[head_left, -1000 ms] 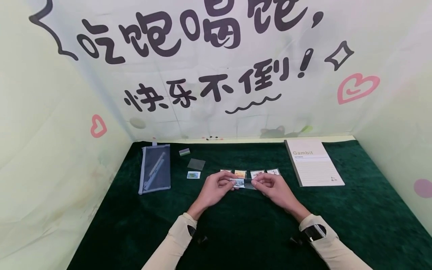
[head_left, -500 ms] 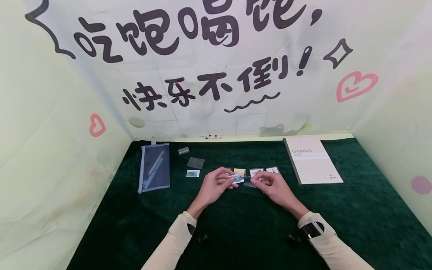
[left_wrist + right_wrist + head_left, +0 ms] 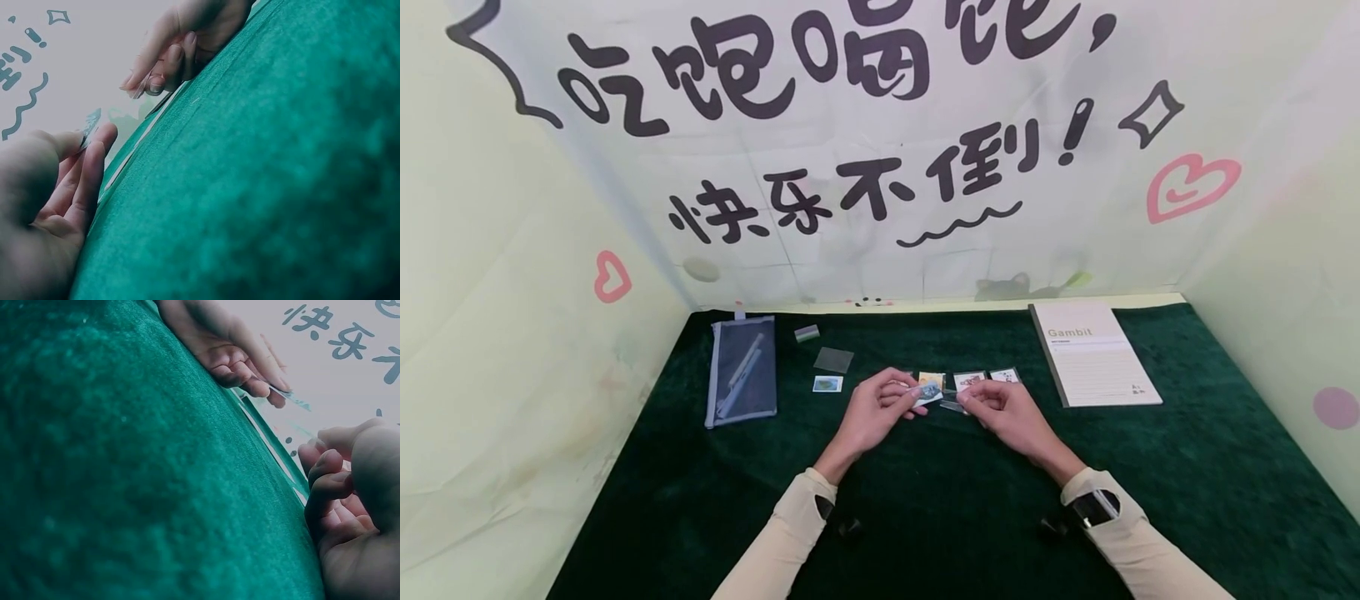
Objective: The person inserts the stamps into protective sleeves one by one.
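Observation:
My left hand (image 3: 876,408) pinches a small blue-and-white stamp-like picture card (image 3: 931,392) between thumb and fingers. Facing it, my right hand (image 3: 1007,412) pinches a small clear plastic sleeve (image 3: 952,406), mostly seen edge-on. The card's edge is close to the sleeve; whether they touch I cannot tell. Both hands are raised slightly above the green cloth, as the left wrist view shows with the card (image 3: 91,125). Just behind them lie an orange picture card (image 3: 932,378) and two white ones, the nearer (image 3: 969,380) and the farther right (image 3: 1004,376), partly covered by my fingers.
To the left, another blue picture card (image 3: 827,384) lies below a clear sleeve (image 3: 833,360). A small striped block (image 3: 807,333) is behind them. A blue zip pouch (image 3: 752,392) with pens lies far left, a Gambit notebook (image 3: 1101,362) on the right.
The blue card has tilted and risen a little in my left hand. In my right hand the clear sleeve has turned from showing its face to nearly edge-on.

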`<state>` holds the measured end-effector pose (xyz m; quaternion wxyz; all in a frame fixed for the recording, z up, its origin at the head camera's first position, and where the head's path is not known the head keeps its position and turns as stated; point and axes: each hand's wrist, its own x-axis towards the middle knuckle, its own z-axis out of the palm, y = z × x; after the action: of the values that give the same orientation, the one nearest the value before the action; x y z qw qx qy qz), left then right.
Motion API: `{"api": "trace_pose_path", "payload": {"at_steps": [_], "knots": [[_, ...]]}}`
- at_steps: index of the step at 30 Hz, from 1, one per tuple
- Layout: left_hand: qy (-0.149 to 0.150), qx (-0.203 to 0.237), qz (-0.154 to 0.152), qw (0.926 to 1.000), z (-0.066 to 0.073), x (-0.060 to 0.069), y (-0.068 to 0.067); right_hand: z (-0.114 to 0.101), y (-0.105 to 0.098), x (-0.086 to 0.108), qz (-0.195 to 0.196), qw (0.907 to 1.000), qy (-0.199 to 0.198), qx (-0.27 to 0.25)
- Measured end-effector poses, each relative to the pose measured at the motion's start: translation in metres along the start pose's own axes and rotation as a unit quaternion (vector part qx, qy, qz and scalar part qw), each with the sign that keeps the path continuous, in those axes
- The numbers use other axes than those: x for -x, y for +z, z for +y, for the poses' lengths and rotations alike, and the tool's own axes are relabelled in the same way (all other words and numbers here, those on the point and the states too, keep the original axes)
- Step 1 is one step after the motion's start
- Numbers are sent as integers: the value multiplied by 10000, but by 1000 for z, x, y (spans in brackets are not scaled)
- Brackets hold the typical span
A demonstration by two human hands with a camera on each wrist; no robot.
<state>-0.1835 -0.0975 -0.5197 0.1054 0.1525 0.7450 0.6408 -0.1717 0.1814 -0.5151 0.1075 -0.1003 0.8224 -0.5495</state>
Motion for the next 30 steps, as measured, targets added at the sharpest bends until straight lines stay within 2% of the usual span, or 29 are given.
{"api": "trace_pose_path", "payload": {"at_steps": [7, 20, 30], "knots": [[-63, -35, 36, 10000, 1, 0, 0, 1, -1, -1, -36, 10000, 4, -41], [-17, -211, -156, 9997, -2, 1, 0, 2, 0, 1, 42, 9999, -99, -104], [-47, -253, -206, 9995, -1, 1, -1, 2, 1, 1, 184, 9996, -12, -211]]}}
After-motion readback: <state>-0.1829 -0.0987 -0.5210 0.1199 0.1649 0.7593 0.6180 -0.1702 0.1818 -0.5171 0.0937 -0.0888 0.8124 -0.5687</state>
